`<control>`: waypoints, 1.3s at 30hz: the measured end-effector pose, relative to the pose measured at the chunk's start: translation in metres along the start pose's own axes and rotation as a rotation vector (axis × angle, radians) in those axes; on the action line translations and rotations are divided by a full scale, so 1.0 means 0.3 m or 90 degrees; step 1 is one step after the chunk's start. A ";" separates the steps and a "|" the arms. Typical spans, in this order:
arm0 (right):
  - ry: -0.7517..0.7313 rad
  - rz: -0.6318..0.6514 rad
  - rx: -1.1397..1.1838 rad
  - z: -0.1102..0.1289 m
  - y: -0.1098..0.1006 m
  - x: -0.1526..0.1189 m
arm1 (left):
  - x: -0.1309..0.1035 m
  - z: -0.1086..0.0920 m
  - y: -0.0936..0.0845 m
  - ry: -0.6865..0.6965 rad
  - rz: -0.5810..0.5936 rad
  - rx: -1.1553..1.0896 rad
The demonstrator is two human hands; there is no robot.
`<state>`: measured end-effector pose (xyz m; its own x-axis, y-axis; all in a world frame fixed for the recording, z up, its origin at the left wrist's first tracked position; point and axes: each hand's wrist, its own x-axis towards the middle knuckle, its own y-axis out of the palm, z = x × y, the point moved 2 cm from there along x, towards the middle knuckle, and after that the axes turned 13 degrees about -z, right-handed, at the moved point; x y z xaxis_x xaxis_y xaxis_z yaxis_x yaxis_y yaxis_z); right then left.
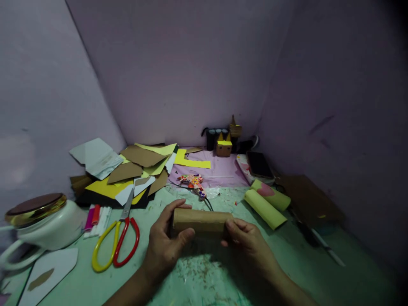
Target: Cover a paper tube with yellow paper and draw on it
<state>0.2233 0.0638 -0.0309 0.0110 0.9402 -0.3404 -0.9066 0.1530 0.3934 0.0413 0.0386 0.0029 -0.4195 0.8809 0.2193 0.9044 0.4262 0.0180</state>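
A brown cardboard tube lies level between my two hands, just above the green tabletop. My left hand is wrapped round its left end, thumb on the near side and fingers behind. At the right end, my right hand pinches the tube between thumb and fingers. Beyond the tube lies a glue gun with a colourful flowered pattern, its dark cord running beside it. Two yellow-green paper rolls rest to the right of my hands. Scissors with one yellow and one red handle lie left of my left hand.
Paper and cardboard scraps are piled at back left. A lidded white cup and markers stand left. Small cardboard figures stand by the back wall. At right are a phone and brown board.
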 end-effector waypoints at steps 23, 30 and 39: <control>-0.091 -0.109 -0.007 0.013 -0.022 0.024 | -0.007 0.046 -0.013 -0.105 0.127 -0.064; 0.103 0.005 0.064 0.018 0.040 -0.014 | -0.036 -0.005 -0.033 0.191 0.152 0.076; 0.005 -0.028 -0.168 0.016 -0.001 -0.005 | -0.021 -0.018 -0.053 0.201 0.146 0.053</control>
<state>0.2255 0.0640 -0.0263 0.0507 0.9317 -0.3596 -0.9839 0.1083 0.1420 0.0299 0.0252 0.0065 -0.1508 0.8544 0.4972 0.9570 0.2523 -0.1433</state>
